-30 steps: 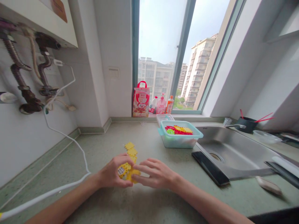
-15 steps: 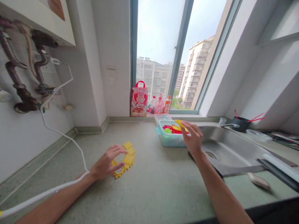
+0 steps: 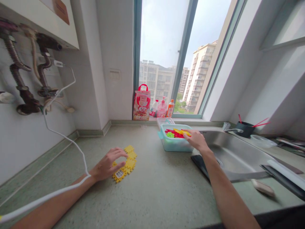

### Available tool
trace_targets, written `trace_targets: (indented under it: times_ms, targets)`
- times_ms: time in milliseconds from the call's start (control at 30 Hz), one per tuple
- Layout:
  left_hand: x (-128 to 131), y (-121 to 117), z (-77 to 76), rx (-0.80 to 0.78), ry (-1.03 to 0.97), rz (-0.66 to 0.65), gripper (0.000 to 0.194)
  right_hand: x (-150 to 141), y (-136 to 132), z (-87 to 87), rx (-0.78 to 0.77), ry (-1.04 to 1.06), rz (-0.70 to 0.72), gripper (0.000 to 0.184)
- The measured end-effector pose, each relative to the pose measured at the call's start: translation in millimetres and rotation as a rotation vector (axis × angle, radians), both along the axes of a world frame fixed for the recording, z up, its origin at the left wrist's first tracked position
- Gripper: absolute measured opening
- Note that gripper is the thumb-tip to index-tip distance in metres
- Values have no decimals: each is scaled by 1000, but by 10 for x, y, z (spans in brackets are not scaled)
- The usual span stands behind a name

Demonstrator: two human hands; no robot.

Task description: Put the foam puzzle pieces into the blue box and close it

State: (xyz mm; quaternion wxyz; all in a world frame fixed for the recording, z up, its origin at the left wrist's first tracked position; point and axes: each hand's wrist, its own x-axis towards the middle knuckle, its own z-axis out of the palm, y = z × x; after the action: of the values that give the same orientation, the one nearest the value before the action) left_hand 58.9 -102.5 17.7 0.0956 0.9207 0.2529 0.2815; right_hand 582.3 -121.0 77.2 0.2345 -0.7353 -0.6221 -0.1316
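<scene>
Several yellow interlocking puzzle tiles point(image 3: 130, 163) lie joined in a curved strip on the counter, one bearing a white printed label. My left hand point(image 3: 111, 164) rests at the strip's left side, thumb and fingers apart, fingertips at the tiles' edge. A light-blue plastic box point(image 3: 177, 145) holds red, yellow and green pieces. Over its right rim reaches my right hand point(image 3: 196, 140), its fingers closed on a yellow puzzle tile point(image 3: 187, 132) among the pieces; the fingertips are partly hidden.
Behind the box lies a clear lid point(image 3: 165, 121). A steel sink point(image 3: 238, 156) is at the right, with a dark flat object point(image 3: 200, 165) by its near-left edge. A white cable point(image 3: 81, 152) crosses above my left forearm. Bottles point(image 3: 162, 108) and a bag point(image 3: 141, 105) stand on the sill.
My right hand has lowered from above the box's rim down into its contents, with the yellow tile at its fingers. My left hand has stayed by the strip, nearly still.
</scene>
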Motion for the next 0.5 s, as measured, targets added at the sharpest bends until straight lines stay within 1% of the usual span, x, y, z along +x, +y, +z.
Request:
trace_targets:
  times_ms: [67, 167, 233, 267, 300, 367, 433, 500]
  targets:
    - [-10, 17, 3, -5, -4, 12, 30, -2, 134, 101, -16, -48, 45, 44]
    - [-29, 40, 2, -7, -10, 38, 31, -56, 376, 232, -152, -93, 136, 46]
    - [-44, 57, -6, -8, -13, 48, 32, -109, 498, 261, -216, -75, 163, 44]
    - [-51, 65, -12, -10, -14, 51, 32, -129, 536, 256, -212, -62, 171, 43]
    - [-57, 74, -20, -12, -16, 50, 32, -141, 556, 241, -185, -50, 177, 42]
    - [-64, 89, -34, -17, -21, 48, 33, -131, 547, 197, -78, -31, 163, 44]
    - [-64, 102, -44, -23, -23, 44, 35, -81, 492, 156, 40, 10, 112, 48]
    - [-60, 111, -49, -28, -23, 41, 37, -6, 418, 130, 108, 68, 63, 49]
